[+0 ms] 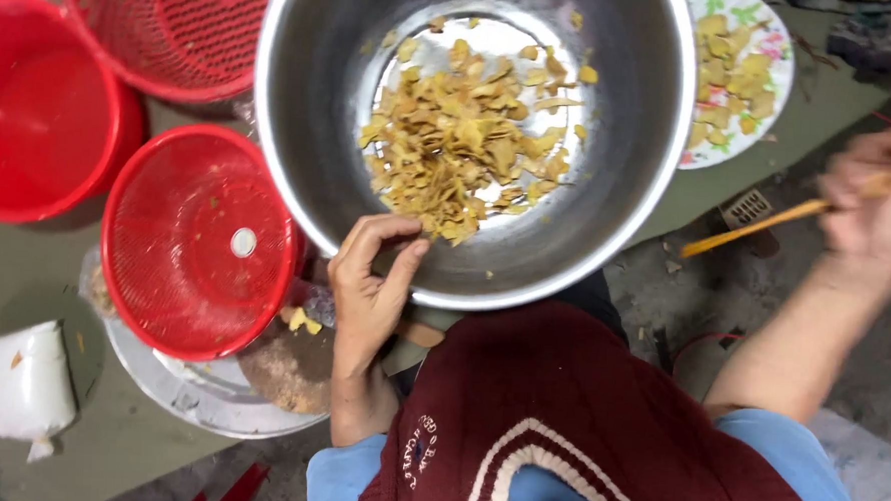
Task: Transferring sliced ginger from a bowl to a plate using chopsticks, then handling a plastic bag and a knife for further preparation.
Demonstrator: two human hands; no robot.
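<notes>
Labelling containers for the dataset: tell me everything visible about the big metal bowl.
The metal bowl is large, round and deep, of dull silvery steel with a rolled rim; its top edge is cut off by the frame. It stands upright in front of the person. A loose heap of yellow-brown slices lies on its shiny flat bottom. The left hand rests on its near rim, fingers curled inside. A red strainer sits beside it.

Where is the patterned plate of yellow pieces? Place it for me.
In the head view, the patterned plate lies at the upper right, partly tucked behind the steel bowl, above the right hand.
</notes>
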